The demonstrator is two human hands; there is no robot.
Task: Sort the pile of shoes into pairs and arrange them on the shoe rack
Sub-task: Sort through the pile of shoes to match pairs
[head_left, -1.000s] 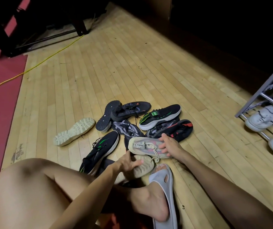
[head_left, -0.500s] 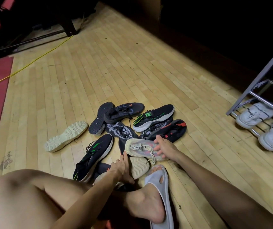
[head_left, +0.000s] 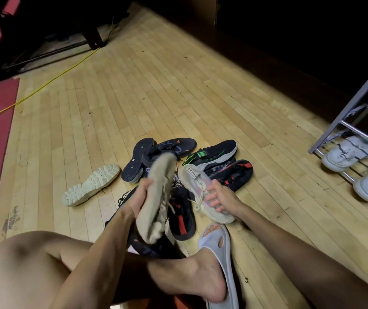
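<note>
the far part of the room is lying in darkness, and the shoe rack (head_left: 354,108) is being cut off by the right edge, so only its grey side frame and lower rails are showing. two white sneakers (head_left: 348,152) are sitting on its lowest rails, the nearer one partly cropped. in the pile of shoes (head_left: 189,166) on the wooden floor (head_left: 156,85), several dark trainers are overlapping and hiding one another; how many there are cannot be told. the left hand (head_left: 138,197) is grasping a beige sneaker (head_left: 156,197), lifted and motion-blurred, its sole facing left. the right hand (head_left: 221,197) is gripping the heel end of a matching pale sneaker (head_left: 198,186) printed with lettering, resting at the near right of the pile. a cream shoe (head_left: 91,184) is lying sole-up, apart to the left. the person's foot in a grey slide sandal (head_left: 221,253) is covering the pile's near edge.
</note>
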